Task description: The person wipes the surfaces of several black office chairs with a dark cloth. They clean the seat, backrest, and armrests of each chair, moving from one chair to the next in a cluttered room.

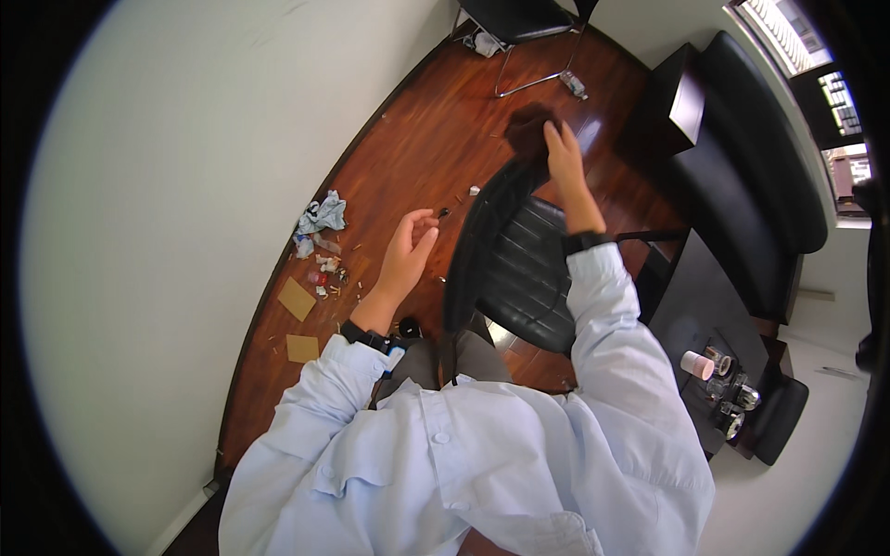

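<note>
My right hand (567,156) grips a dark brown cloth (532,132) at the top end of the backrest of a black padded chair (521,271). The cloth is slightly blurred, and whether it touches the backrest cannot be told. My left hand (410,250) hangs over the wooden floor, left of the backrest, with fingers slightly curled and nothing held in them. A small dark object (443,213) shows just beyond its fingertips, apparently on the floor. The chair stands right in front of my legs, its ribbed seat facing right.
Crumpled paper (323,212), cigarette butts and cardboard pieces (297,299) litter the floor along the left wall. Another black chair (518,21) and a plastic bottle (573,85) are ahead. At right stand a black sofa (744,174) and a dark table (702,292) bearing glassware and a pink-and-white cylinder (697,365).
</note>
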Available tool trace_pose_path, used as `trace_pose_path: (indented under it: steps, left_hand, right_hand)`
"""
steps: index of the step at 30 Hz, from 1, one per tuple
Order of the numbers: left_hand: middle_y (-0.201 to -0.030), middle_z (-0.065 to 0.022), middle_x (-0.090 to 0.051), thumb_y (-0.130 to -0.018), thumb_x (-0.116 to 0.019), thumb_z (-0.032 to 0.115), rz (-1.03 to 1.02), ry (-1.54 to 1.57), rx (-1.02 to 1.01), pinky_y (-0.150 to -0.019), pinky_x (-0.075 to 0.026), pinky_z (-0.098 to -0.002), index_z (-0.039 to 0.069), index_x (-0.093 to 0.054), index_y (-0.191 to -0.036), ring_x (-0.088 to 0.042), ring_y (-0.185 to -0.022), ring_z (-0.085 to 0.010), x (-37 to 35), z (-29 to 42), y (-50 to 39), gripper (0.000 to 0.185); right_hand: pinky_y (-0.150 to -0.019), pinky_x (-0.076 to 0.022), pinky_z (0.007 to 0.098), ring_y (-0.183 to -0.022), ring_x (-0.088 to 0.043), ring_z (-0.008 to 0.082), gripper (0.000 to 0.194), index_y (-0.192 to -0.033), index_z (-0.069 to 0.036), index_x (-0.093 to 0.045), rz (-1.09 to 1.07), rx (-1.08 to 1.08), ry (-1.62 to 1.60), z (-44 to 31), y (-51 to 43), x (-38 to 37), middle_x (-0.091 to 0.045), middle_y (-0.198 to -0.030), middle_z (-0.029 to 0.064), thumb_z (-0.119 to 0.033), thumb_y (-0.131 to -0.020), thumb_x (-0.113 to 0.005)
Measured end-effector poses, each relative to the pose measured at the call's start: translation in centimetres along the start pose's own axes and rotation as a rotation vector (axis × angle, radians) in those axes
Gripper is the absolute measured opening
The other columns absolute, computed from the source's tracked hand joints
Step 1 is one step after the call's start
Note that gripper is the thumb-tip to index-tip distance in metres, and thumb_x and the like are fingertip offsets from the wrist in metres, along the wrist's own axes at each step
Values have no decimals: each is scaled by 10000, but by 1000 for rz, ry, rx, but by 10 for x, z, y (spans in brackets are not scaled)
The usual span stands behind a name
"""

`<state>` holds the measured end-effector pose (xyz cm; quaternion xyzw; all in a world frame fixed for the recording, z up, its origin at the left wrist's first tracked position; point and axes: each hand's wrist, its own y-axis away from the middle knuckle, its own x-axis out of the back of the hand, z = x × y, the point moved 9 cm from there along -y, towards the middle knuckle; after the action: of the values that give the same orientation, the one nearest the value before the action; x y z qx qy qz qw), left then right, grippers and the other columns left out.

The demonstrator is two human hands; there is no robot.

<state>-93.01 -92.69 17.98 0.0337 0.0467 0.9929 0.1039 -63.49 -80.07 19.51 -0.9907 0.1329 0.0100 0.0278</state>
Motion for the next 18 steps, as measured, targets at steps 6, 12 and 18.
trace_pose_path:
  steps: [6,12,18]
  left_hand:
    - [-1222,-98,-542,-886,-687,191,-44,-165,-445,-947,-431,-300,22,-485,-1287,-549,-1104,-183,3,89,21,479]
    - [-1035,-72,-579,-814,-759,234,-209,114,-228,-839,-462,-300,30,-547,-1118,-563,-936,-162,3,94,54,422]
    - [-896,-62,-590,-841,-667,178,-207,337,-75,-744,-452,-289,13,-561,-938,-557,-843,-146,22,42,63,219]
  right_hand:
    - [-1081,-369,421,-1238,-507,269,485,-1362,-36,-440,-308,-313,-857,-50,144,-104,-542,-1318,120,-322,-979,-526]
    - [-996,-441,402,-1153,-561,250,412,-1339,-85,-456,-322,-503,-880,-52,231,-154,-571,-1258,93,-322,-1003,-492]
    - [-962,-449,380,-1121,-567,242,440,-1302,-62,-501,-382,-617,-696,-30,268,-180,-581,-1228,93,-399,-1029,-427]
